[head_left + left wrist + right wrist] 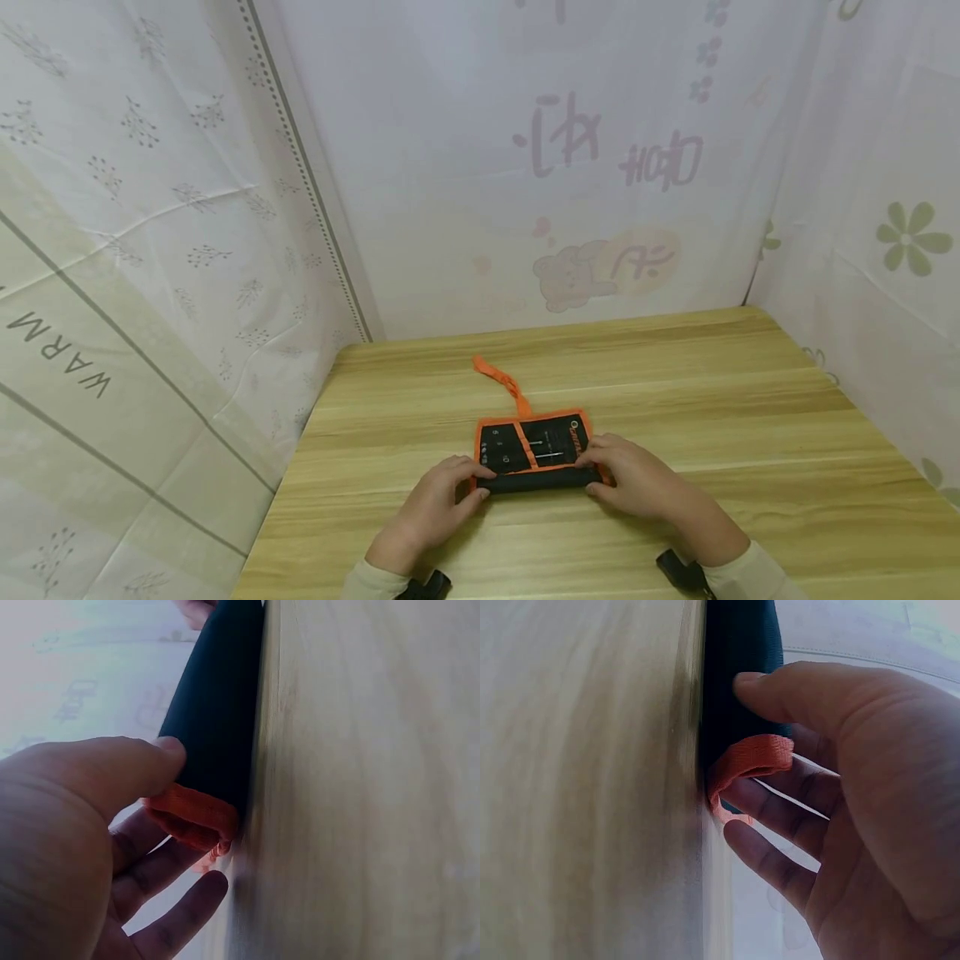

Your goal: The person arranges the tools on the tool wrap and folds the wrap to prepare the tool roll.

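Observation:
A black fabric tool roll [540, 481] with orange trim lies on the wooden table, its near edge turned over into a thick fold. Its flat far part shows pockets with white numbers and print. My left hand [435, 504] pinches the left end of the fold between thumb and fingers. At the right end, my right hand [637, 479] grips the fold the same way. In the left wrist view the orange-trimmed end [191, 810] curls beside my fingers. The right wrist view shows the other orange edge [754, 757] bent in a loop. What lies inside the fold is hidden.
An orange tie strap [495, 375] stretches from the roll's far edge toward the back left. The wooden table [675, 375] is enclosed by printed curtains [450, 167] at the back and both sides. Black wrist devices [678, 573] sit near both sleeves.

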Action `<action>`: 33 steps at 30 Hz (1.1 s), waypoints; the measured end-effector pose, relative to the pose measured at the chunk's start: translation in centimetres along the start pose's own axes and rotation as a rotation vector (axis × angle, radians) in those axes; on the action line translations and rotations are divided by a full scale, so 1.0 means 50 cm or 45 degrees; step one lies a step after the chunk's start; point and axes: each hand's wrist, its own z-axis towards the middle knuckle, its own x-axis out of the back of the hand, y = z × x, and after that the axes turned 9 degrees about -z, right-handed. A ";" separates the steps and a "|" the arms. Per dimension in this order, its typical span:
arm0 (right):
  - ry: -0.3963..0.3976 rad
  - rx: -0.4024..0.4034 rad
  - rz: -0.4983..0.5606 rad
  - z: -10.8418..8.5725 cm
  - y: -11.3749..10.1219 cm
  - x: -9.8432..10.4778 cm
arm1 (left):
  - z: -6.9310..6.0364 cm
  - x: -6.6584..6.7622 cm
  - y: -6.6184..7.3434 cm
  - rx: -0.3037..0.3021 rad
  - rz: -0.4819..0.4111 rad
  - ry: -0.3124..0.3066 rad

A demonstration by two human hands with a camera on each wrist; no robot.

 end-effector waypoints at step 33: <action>-0.118 -0.087 0.394 0.004 0.014 -0.003 | 0.004 0.002 -0.014 0.019 -0.314 0.056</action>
